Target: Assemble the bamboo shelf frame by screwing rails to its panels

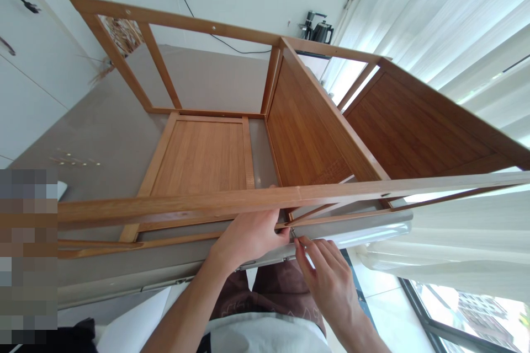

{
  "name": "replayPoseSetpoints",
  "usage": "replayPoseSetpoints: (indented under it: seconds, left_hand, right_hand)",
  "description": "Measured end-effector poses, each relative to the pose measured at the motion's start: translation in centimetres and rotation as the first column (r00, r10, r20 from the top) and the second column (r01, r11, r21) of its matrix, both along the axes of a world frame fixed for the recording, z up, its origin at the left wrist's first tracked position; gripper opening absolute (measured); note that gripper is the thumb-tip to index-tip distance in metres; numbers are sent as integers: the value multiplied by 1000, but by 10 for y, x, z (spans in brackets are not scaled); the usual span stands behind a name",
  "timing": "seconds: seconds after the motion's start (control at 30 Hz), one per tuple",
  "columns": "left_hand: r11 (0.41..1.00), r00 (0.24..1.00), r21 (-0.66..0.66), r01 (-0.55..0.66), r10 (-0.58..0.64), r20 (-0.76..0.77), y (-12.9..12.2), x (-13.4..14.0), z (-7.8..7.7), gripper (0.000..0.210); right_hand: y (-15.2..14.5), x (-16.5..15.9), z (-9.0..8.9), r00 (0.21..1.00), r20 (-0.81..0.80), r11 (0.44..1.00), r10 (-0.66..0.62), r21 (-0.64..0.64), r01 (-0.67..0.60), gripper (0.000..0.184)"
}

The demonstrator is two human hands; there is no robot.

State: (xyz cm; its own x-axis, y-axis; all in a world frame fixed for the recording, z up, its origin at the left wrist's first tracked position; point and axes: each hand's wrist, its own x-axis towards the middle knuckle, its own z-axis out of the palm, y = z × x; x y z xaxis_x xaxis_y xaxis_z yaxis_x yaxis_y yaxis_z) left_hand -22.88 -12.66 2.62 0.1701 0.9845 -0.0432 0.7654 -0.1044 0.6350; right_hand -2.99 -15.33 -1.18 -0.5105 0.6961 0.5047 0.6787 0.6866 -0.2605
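Wooden frame [165, 206], long axis left-right; left hand [250, 237] clamped on lower rail [182, 239], lower centre; right hand [327, 267], just right, pinching small metal piece [293, 233] beside rail.

L grip [253, 236] on wd frame [302, 127], R grip [329, 270] w/ sm metal pc [293, 233] alongside

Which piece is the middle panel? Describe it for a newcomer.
A large wooden frame stands on the grey table. Inside, the middle panel runs from back to front. It alone sits between two others: the flat left panel and the darker right panel.
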Motion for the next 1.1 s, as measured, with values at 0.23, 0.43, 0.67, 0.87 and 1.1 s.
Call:
replayPoseSetpoints:
  seconds: [0.23, 0.43, 0.67, 0.87, 1.1]
  left_hand:
    - [1000, 1000, 21, 2, -2, 25, 0, 0, 2, 11]
    - [1000, 999, -13, 0, 0, 36, 0, -1, -2, 10]
    - [999, 1000, -41, -3, 4, 19, -1, -1, -1, 9]
    - [1000, 1000, -25, -4, 4, 11, -1, 0, 2, 11]
    - [1000, 1000, -11, -26, 26, 11, 0, 1, 4, 9]
  right_hand:
    - [7, 15, 4, 975, 75, 977, 211, -53, -207, 30]
    - [8, 11, 4, 978, 55, 979, 201, -52, -198, 30]
    - [-1, -5, 2, 991, -133, 996, -17, -91, 4, 13]
    - [-6, -12, 4, 945, -208, 935, -252, -304, 182, 19]
    - [-11, -19, 6, 799, -173, 603, -575, -750, 272, 46]
